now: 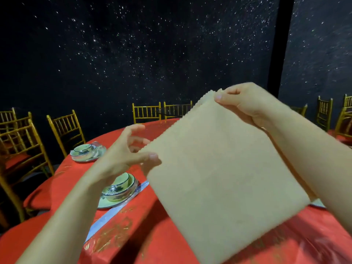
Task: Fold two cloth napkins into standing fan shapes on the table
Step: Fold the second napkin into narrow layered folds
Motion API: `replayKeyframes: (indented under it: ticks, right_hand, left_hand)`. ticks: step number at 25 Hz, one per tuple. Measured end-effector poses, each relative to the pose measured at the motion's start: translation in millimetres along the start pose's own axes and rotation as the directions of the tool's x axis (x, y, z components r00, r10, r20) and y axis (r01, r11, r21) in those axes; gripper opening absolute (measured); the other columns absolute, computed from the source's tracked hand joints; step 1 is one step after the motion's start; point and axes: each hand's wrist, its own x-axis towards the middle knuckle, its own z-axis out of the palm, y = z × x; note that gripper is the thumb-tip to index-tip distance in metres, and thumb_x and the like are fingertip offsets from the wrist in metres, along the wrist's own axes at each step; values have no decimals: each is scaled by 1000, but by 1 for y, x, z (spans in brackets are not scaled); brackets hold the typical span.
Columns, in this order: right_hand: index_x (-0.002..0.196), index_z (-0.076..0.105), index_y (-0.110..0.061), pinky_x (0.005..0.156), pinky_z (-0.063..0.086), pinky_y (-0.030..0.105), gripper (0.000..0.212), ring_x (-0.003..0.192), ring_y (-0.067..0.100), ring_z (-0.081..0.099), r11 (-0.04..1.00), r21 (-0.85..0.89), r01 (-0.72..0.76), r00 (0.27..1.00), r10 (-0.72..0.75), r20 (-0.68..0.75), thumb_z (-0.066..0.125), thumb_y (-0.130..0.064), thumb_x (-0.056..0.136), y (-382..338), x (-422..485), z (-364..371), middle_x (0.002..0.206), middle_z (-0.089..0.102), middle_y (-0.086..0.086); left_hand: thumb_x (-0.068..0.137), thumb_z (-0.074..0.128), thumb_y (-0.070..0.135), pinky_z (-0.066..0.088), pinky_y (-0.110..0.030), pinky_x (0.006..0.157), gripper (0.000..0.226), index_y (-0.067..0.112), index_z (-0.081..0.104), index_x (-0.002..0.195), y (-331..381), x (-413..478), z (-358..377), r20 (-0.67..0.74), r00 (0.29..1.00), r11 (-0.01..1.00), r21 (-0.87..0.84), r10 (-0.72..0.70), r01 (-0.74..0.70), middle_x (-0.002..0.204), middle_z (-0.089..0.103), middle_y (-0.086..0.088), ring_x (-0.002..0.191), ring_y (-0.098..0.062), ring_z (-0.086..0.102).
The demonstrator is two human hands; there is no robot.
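Tan napkin held up flat over the red table

The napkin (219,178), scallop-edged, hangs tilted in the air above the near right part of the round table (144,237). The right hand (245,103) pinches its far top corner between thumb and curled fingers. The left hand (125,151) holds the left corner, thumb on the front; its other fingers are blurred and seem loosely spread behind the edge. A bowl on a plate (118,189) sits near left, a second setting (85,152) farther left, with gold chairs (66,128) around.
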Motion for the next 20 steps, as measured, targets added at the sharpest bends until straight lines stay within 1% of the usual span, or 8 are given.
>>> replayKeyframes:
  ticks: [2, 4, 5, 7, 9, 12, 15, 20]
  right_hand:
    - [58, 65, -17, 73, 48, 24, 25, 78, 20, 61, 986, -67, -153, 987, 156, 47, 66, -16, 84, 49, 10, 6, 64, 63, 1]
    - [73, 67, -13, 67, 48, 21, 13, 73, 20, 60, 954, -90, -287, 955, 292, 52, 65, -17, 85, 97, 12, 17, 71, 64, 4]
    - [81, 68, -10, 60, 48, 18, 9, 69, 17, 59, 937, -101, -335, 939, 341, 48, 64, -17, 85, 116, 11, 23, 72, 64, 3]
    - [93, 69, -3, 56, 46, 16, 16, 69, 14, 57, 927, -142, -346, 934, 355, 45, 64, -16, 86, 147, 14, 31, 72, 63, 0]
    - [78, 67, -3, 47, 41, 8, 13, 58, 7, 53, 930, -136, -342, 936, 349, 32, 63, -12, 86, 165, 19, 37, 56, 61, -8]
    - [51, 47, -11, 33, 29, 7, 39, 32, -2, 40, 921, -74, -383, 923, 385, 21, 59, -6, 88, 188, 31, 46, 29, 43, -13]
    - [59, 57, -16, 49, 39, 15, 29, 53, 5, 50, 918, -99, -384, 921, 389, 34, 63, -14, 87, 206, 40, 51, 57, 57, -8]
    - [60, 60, -16, 63, 41, 24, 26, 61, 13, 49, 916, -52, -398, 917, 399, -4, 64, -17, 86, 228, 53, 52, 62, 56, -3]
  left_hand:
    - [70, 73, 0, 49, -23, 65, 60, 21, 45, 119, -25, 4, 17, 6, 997, 996, -32, -80, 80, 92, 61, -5, 78, -15, 57]
    - [74, 70, -4, 48, -26, 59, 50, 11, 48, 116, -57, 8, 34, -30, 981, 981, -45, -190, 188, 93, 59, -11, 74, -18, 54]
    - [77, 69, 1, 47, -29, 65, 45, 9, 50, 116, -71, 10, 43, -129, 973, 978, 67, -189, 199, 100, 59, -14, 78, -21, 55]
    - [79, 60, 28, 43, -32, 84, 43, 5, 55, 116, -91, 8, 70, -231, 973, 899, 424, -7, 108, 114, 59, -15, 96, -26, 56]
    - [73, 37, 45, 41, -32, 91, 59, 5, 61, 109, -92, -7, 112, 19, 994, 814, 572, 110, -101, 113, 61, -12, 106, -27, 55]
    - [76, 39, 39, 52, -23, 75, 35, 22, 65, 90, -113, -25, 165, 369, 923, 655, 670, 113, -348, 94, 64, 5, 86, -15, 61]
    - [71, 39, 41, 46, -14, 61, 24, 33, 61, 75, -137, -22, 177, 361, 924, 640, 681, 128, -355, 81, 59, 18, 70, -2, 58]
    - [66, 44, 52, 29, -22, 82, 33, 32, 62, 85, -142, -17, 176, 352, 919, 619, 687, 177, -381, 100, 64, 14, 99, -7, 47]
